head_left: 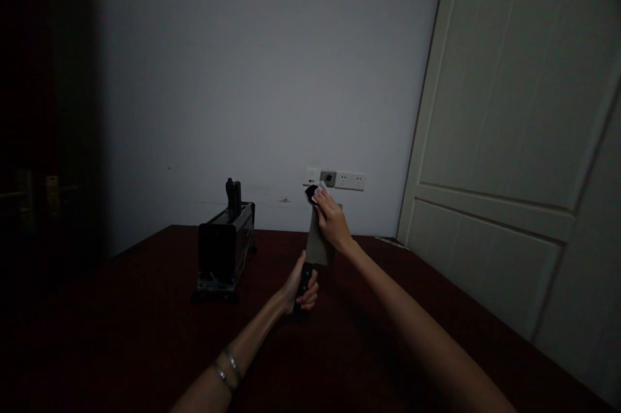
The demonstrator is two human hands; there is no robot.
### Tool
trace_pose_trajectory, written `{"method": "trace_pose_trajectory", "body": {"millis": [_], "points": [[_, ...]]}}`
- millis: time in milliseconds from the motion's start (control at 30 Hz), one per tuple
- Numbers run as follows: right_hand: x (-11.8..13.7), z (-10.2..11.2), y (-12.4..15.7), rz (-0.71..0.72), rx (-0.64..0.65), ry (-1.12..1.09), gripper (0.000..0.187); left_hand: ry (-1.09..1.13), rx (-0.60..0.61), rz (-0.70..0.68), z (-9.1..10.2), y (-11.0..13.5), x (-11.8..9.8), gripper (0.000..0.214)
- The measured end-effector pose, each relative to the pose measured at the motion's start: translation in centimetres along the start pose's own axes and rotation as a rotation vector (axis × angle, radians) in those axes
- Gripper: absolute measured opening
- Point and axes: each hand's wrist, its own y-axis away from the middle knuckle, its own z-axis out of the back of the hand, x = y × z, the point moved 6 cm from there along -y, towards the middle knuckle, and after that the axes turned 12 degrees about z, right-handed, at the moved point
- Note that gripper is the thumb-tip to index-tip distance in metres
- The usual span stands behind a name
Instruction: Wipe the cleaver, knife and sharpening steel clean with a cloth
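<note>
Gripping the black handle [305,278] of a cleaver [317,248], the left hand [301,289] holds the tool upright above the table [145,335], blade pointing up and its broad flat face turned toward the camera. Its fingers are curled tight round the grip. Two thin bracelets [228,366] sit on that wrist.

The right hand [332,219] rests against the upper part of the blade, fingers closed on a small white wipe [321,189] pressed to the steel near the top edge. A dark rounded shape [309,193] shows just beside the wipe; the dim light hides what it is.

To the left of the cleaver, a little apart, a dark knife block [226,248] stands on the deep red table, with black handles [233,195] sticking up from its far end. Behind, low on the pale wall, runs a white socket strip [339,178]. A cream panelled door [509,141] fills the right side.
</note>
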Motion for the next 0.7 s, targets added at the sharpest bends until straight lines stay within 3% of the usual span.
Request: {"method": "trace_pose_trajectory", "body": {"millis": [167, 267, 500, 567, 700], "points": [[4.3, -1.7, 3.1, 0.115, 0.147, -0.079, 0.047, 0.04, -0.03, -0.024, 0.6, 0.1, -0.4, 0.072], [4.8, -1.8, 3.4, 0.175, 0.22, -0.086, 0.049, 0.043, -0.022, -0.03, 0.6, 0.2, -0.7, 0.072], [0.6, -0.1, 0.7, -0.044, -0.03, 0.03, 0.041, 0.011, 0.046, 0.002, -0.4, 0.1, 0.0, 0.07], [1.6, -0.5, 1.5, -0.065, -0.05, 0.022, 0.042, 0.024, 0.032, -0.007, -0.2, 0.0, 0.0, 0.07], [5.3, -2.0, 3.9, 0.033, 0.08, -0.096, 0.047, 0.098, -0.025, -0.045, 0.8, 0.2, -0.6, 0.071]]}}
